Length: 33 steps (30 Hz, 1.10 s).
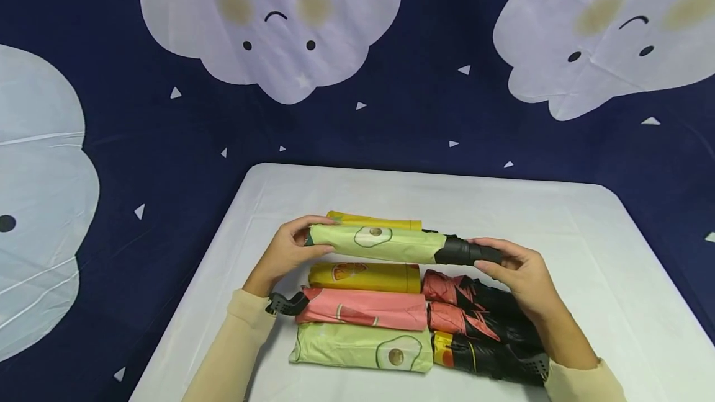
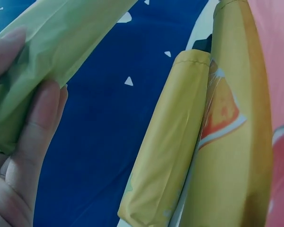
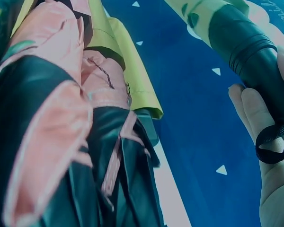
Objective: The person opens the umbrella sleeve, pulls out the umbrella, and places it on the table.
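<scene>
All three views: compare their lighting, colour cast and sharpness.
Head view: soft, fairly even light, no strong glare on the avocado-print umbrella or white table; left wrist view: dimmer, the left hand slightly soft; right wrist view: cool teal cast, tinting black fabric and paling the right hand.

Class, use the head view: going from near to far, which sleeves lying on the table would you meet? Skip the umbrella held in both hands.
Green avocado-print sleeve → pink watermelon-print sleeve → yellow orange-slice-print sleeve → farthest yellow sleeve, partly hidden by the held umbrella.
</scene>
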Available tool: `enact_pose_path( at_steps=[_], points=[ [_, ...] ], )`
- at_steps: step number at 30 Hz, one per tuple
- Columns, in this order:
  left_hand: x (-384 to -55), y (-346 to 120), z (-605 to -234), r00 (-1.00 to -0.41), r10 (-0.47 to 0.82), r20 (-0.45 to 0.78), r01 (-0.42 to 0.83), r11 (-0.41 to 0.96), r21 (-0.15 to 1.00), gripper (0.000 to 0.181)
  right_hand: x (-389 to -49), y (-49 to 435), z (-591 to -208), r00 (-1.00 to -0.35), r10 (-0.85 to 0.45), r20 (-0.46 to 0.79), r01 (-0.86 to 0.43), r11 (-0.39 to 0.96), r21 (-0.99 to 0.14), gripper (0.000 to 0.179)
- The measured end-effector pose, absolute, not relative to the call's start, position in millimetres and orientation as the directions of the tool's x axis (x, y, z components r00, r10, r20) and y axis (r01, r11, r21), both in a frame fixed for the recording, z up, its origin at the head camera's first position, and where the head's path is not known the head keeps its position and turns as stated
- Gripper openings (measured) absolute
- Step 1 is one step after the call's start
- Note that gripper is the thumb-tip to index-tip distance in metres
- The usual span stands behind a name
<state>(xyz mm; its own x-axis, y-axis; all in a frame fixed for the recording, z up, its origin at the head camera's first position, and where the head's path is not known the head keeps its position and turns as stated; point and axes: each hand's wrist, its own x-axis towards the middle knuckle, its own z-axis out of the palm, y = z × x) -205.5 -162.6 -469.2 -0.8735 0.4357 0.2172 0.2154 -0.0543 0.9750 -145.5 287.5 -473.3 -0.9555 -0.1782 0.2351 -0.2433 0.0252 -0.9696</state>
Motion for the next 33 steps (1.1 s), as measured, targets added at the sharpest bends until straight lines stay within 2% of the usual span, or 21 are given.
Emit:
enact_pose_path(
  at_steps=[15, 33],
  points=[
    [-208.0, -180.9, -478.4, -0.883, 0.410, 0.228, 0.215, -0.079, 0.974, 0.045, -130.7, 312.2, -472.8, -0.972, -0.124, 0.197, -0.206, 0.058, -0.977, 0.039],
    [-209.0, -199.6, -477.3, -0.905, 0.353, 0.239, 0.240, -0.040, 0.970, 0.039, -114.2, 363.6, -468.1, -0.973, -0.083, 0.215, -0.214, -0.019, -0.977, 0.043]
  ],
)
